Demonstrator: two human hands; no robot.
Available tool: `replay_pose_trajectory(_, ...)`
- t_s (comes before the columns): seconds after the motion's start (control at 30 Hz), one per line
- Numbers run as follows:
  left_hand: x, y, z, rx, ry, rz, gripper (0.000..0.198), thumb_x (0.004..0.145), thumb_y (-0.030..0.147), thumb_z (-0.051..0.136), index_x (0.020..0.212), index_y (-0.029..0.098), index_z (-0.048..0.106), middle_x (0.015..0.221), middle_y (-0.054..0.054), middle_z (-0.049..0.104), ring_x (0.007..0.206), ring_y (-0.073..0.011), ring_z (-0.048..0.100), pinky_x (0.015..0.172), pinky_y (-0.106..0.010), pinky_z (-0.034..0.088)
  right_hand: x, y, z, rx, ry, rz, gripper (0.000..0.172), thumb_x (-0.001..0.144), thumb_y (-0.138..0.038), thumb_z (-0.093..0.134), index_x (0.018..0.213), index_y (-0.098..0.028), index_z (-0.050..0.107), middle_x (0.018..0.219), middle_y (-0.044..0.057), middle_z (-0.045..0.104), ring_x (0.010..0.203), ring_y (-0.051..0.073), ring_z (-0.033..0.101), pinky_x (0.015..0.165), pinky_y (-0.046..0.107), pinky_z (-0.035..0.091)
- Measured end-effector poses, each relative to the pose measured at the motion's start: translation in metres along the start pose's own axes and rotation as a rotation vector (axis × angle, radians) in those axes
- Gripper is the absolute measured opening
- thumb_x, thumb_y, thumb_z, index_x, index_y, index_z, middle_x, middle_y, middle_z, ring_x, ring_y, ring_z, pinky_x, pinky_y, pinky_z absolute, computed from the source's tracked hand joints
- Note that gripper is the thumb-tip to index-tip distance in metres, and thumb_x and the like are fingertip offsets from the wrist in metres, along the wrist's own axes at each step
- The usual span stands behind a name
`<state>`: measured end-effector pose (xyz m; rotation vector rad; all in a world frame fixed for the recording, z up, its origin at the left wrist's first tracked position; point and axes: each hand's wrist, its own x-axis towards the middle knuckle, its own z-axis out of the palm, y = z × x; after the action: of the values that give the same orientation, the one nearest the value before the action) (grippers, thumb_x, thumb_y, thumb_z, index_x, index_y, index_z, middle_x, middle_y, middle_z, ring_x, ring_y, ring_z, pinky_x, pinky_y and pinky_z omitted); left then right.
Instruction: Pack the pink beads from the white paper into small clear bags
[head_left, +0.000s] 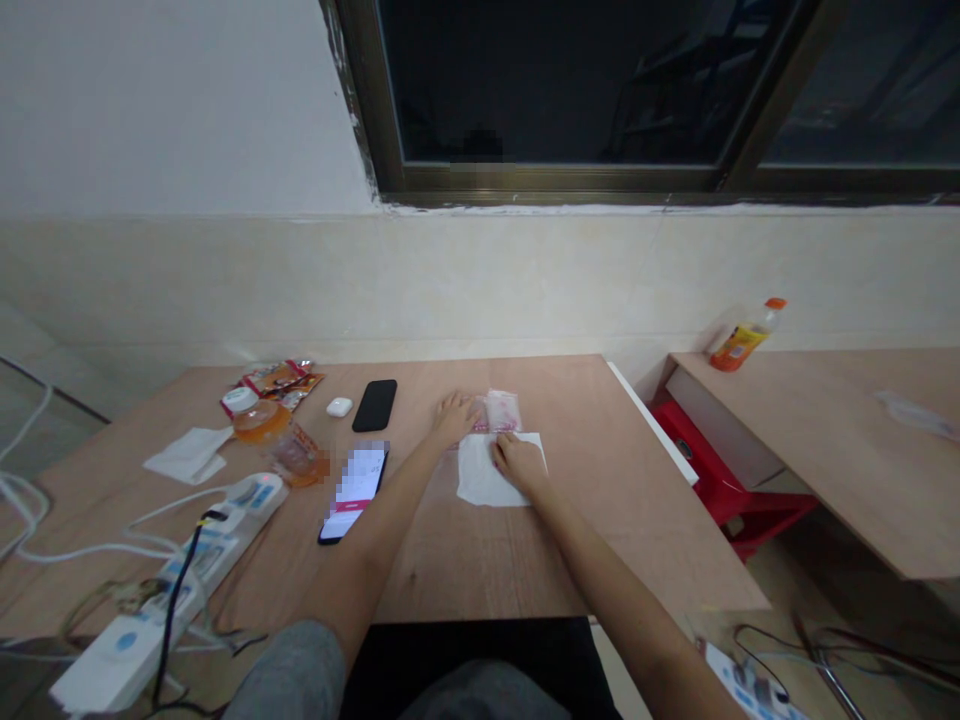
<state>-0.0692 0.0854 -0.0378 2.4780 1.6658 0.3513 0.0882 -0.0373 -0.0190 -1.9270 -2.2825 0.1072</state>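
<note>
Head view, looking forward and down at a wooden bench [525,570]. The left hand [452,420] lies palm down, fingers loosely spread, just beside a clear packet [502,411] with pink contents. The right hand [520,465] rests on a white paper sheet [487,477], fingers bunched close to the packet's lower edge; whether they pinch anything cannot be told. The packet sits at the sheet's far edge, and the right hand's weight appears to keep the sheet flat.

To the left lie a lit smartphone [356,490], its screen blurred, a black smartphone [375,405], a white earbud case [339,407], snack wrappers [281,382] and a folded tissue [187,455]. A translucent orange tub [261,421] holds contents that cannot be made out. A power strip [169,590] lies along the near edge. On a second bench [825,450], a tilted plastic bottle [742,338] holds orange liquid.
</note>
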Motion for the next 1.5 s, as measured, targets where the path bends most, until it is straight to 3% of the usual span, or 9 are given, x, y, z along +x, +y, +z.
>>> replay_pose_trajectory(0.17, -0.013, 0.009, -0.025, -0.061, 0.132, -0.058, 0.050, 0.091, 0.045, 0.043, 0.136, 0.022, 0.046, 0.146, -0.013, 0.042, 0.136, -0.0295, 0.034, 0.109, -0.046, 0.026, 0.000, 0.001, 0.000, 0.035, 0.011, -0.004, 0.038, 0.101, -0.036, 0.025, 0.098, -0.018, 0.058, 0.104, 0.010, 0.067, 0.088, 0.019, 0.065, 0.068, 0.025, 0.042)
replay_pose_trajectory(0.33, -0.068, 0.006, -0.054, -0.105, 0.275, -0.229, 0.038, 0.091, 0.037, 0.046, 0.123, 0.018, 0.055, 0.129, -0.013, 0.057, 0.122, -0.0268, 0.048, 0.103, -0.042, 0.033, 0.000, 0.006, -0.001, 0.147, 0.075, -0.015, 0.033, 0.099, -0.035, 0.031, 0.094, -0.018, 0.059, 0.100, 0.009, 0.067, 0.085, 0.017, 0.064, 0.067, 0.024, 0.039)
replay_pose_trajectory(0.47, -0.122, 0.008, -0.054, -0.031, 0.244, -0.352, 0.036, 0.088, 0.033, 0.052, 0.121, 0.018, 0.056, 0.122, -0.013, 0.060, 0.116, -0.0280, 0.051, 0.096, -0.041, 0.038, -0.005, 0.017, 0.002, 0.317, 0.176, 0.080, 0.029, 0.096, -0.034, 0.038, 0.093, -0.018, 0.062, 0.091, 0.007, 0.068, 0.078, 0.016, 0.062, 0.066, 0.023, 0.038)
replay_pose_trajectory(0.6, -0.147, 0.018, -0.045, 0.051, 0.198, -0.457, 0.041, 0.087, 0.040, 0.050, 0.121, 0.017, 0.057, 0.123, -0.014, 0.060, 0.116, -0.0313, 0.050, 0.093, -0.044, 0.038, -0.019, 0.024, 0.008, 0.435, 0.215, 0.198, 0.027, 0.093, -0.034, 0.044, 0.096, -0.019, 0.066, 0.087, 0.005, 0.069, 0.075, 0.016, 0.062, 0.063, 0.023, 0.037)
replay_pose_trajectory(0.87, -0.143, 0.042, -0.038, 0.057, 0.215, -0.482, 0.059, 0.085, 0.050, 0.048, 0.131, 0.014, 0.047, 0.125, -0.018, 0.056, 0.116, -0.0339, 0.049, 0.093, -0.046, 0.037, -0.036, 0.021, 0.008, 0.449, 0.182, 0.301, 0.028, 0.089, -0.032, 0.048, 0.106, -0.021, 0.067, 0.090, 0.005, 0.071, 0.079, 0.017, 0.065, 0.064, 0.023, 0.039)
replay_pose_trajectory(1.03, -0.142, 0.034, -0.039, 0.014, 0.180, -0.394, 0.054, 0.082, 0.037, 0.052, 0.132, 0.017, 0.046, 0.133, -0.015, 0.052, 0.122, -0.0310, 0.046, 0.099, -0.045, 0.034, -0.036, 0.022, 0.008, 0.434, 0.150, 0.295, 0.024, 0.087, -0.028, 0.051, 0.104, -0.022, 0.068, 0.097, 0.005, 0.071, 0.083, 0.017, 0.064, 0.066, 0.023, 0.039)
replay_pose_trajectory(1.23, -0.137, 0.026, -0.038, 0.001, 0.176, -0.387, 0.058, 0.081, 0.046, 0.054, 0.130, 0.016, 0.048, 0.131, -0.016, 0.056, 0.122, -0.0323, 0.047, 0.102, -0.046, 0.031, -0.037, 0.018, 0.005, 0.439, 0.160, 0.282, 0.022, 0.085, -0.030, 0.054, 0.102, -0.023, 0.067, 0.088, 0.002, 0.070, 0.076, 0.016, 0.062, 0.062, 0.023, 0.037)
replay_pose_trajectory(1.5, -0.135, 0.026, -0.030, -0.057, 0.230, -0.368, 0.057, 0.080, 0.042, 0.057, 0.131, 0.018, 0.047, 0.130, -0.013, 0.058, 0.121, -0.0314, 0.047, 0.103, -0.046, 0.029, -0.042, 0.020, 0.004, 0.494, 0.187, 0.202, 0.023, 0.080, -0.025, 0.059, 0.102, -0.022, 0.064, 0.095, 0.003, 0.068, 0.079, 0.015, 0.060, 0.065, 0.023, 0.039)
